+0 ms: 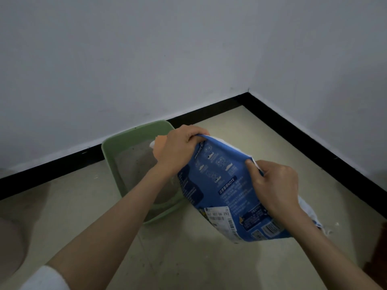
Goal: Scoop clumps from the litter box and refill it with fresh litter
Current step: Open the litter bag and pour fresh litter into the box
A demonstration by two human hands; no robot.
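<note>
A blue litter bag with white print stands on the floor just right of a green litter box. My left hand is closed around the bag's top left corner, over the box. My right hand pinches the bag's top right edge. The box holds grey litter, partly hidden by my left forearm. An orange and white object shows behind my left hand inside the box; what it is cannot be told.
The box sits against a white wall with a black baseboard, near the room corner. Beige floor stretches in front. A grey rounded object lies at the left edge, a dark brown one at the right edge.
</note>
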